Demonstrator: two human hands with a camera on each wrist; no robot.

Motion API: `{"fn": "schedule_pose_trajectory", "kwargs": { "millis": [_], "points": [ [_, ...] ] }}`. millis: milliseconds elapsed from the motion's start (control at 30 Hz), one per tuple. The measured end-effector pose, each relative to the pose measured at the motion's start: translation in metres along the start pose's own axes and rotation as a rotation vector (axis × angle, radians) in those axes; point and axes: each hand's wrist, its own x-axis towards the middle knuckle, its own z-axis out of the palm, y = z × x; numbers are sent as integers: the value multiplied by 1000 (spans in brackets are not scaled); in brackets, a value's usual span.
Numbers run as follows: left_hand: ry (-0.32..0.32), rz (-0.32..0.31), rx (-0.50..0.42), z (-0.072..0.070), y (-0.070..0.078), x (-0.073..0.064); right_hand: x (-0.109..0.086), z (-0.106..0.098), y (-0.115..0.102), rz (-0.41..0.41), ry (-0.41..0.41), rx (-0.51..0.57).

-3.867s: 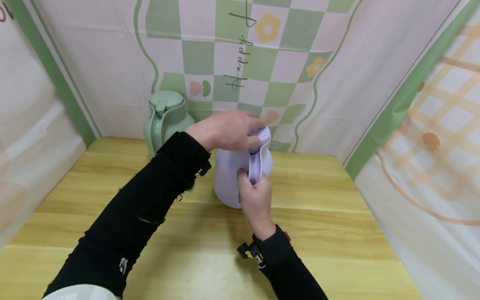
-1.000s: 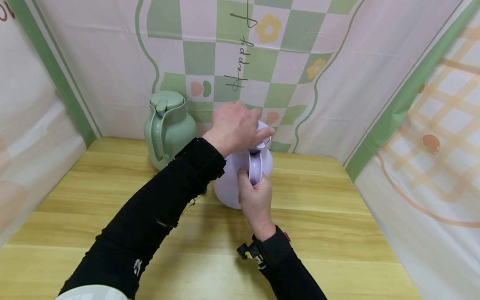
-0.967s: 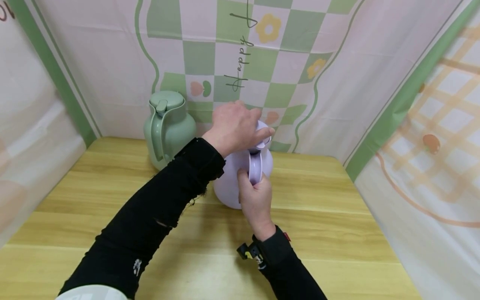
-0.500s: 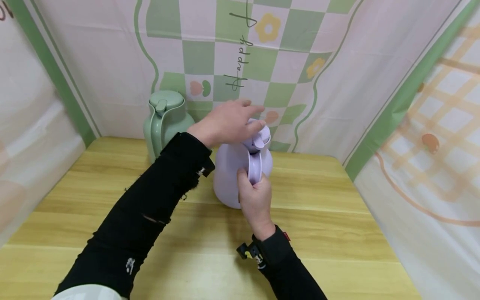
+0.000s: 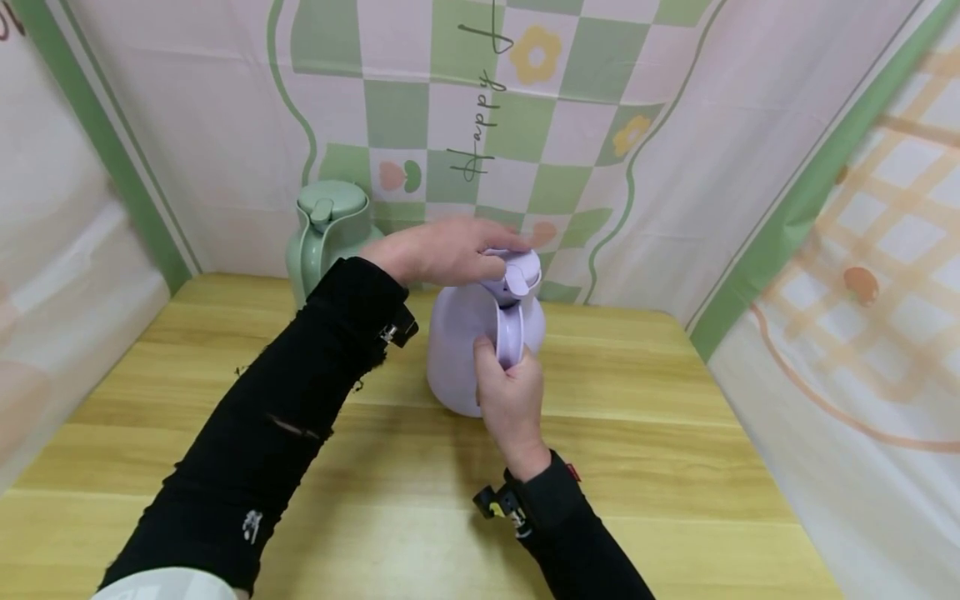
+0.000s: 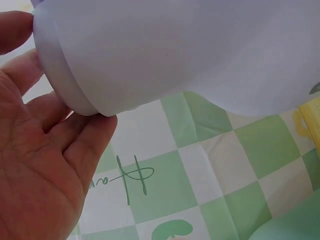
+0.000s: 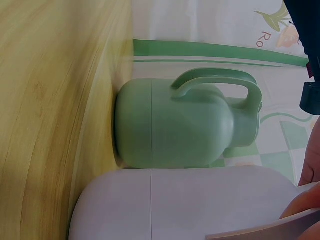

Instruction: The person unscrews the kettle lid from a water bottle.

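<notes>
A lavender thermos jug (image 5: 457, 350) stands upright on the wooden table, its handle (image 5: 510, 333) facing me. My right hand (image 5: 513, 404) grips this handle, thumb along its left side. Over the jug's top, my left hand (image 5: 442, 250) holds the lid (image 5: 525, 265) from the left, its thumb and fingers spread about the rim. The left wrist view shows the left hand (image 6: 40, 145) with fingertips against the lid's edge (image 6: 60, 75). In the right wrist view the jug's pale body (image 7: 190, 200) fills the bottom, and only part of the right hand shows.
A green thermos jug (image 5: 330, 217) of similar shape stands behind and to the left, partly hidden by my left arm. Printed cloth (image 5: 600, 150) hangs at the back and both sides of the wooden table (image 5: 637, 467).
My left hand lifts off the lid and turns back leftward, then comes down on the lid's left side with the lid's lever showing. The right hand and jug stay in place.
</notes>
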Motion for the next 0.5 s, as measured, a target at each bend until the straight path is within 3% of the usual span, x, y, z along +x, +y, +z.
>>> {"fn": "schedule_pose_trajectory", "kwargs": {
  "millis": [500],
  "points": [
    [6,2,142,3,7,-2,0,0,1,1,-18,18]
  ]
}}
